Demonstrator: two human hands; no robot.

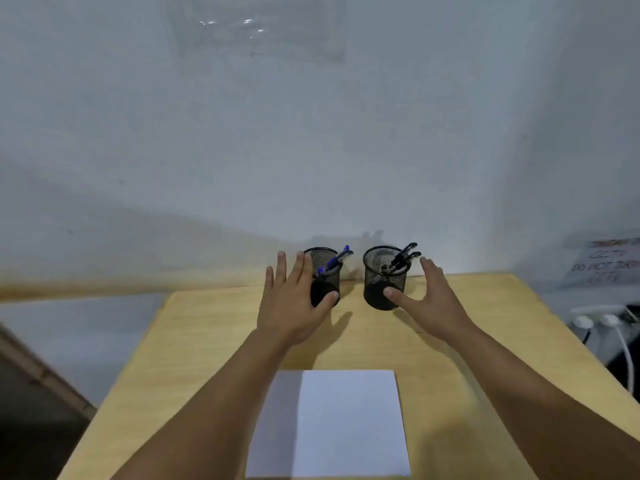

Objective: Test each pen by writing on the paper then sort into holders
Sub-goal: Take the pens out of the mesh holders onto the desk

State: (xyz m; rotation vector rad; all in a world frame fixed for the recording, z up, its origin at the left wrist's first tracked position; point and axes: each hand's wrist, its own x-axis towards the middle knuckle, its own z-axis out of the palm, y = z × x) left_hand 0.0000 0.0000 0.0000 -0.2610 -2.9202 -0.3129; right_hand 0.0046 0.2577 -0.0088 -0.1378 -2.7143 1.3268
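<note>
my left hand and right hand, fingers spread, seemingly touch two black mesh pen holders behind the white paper sheet.

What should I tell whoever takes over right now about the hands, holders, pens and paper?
Left hand: open, fingers spread around the left holder, thumb on its front.
Right hand: open, beside the right holder, thumb touching its front.
Blue pens stand in the left holder, black pens in the right.
Paper lies near the table front edge; no marks visible on it.
No loose pens on the table. Whether testing is done cannot be told.
</note>
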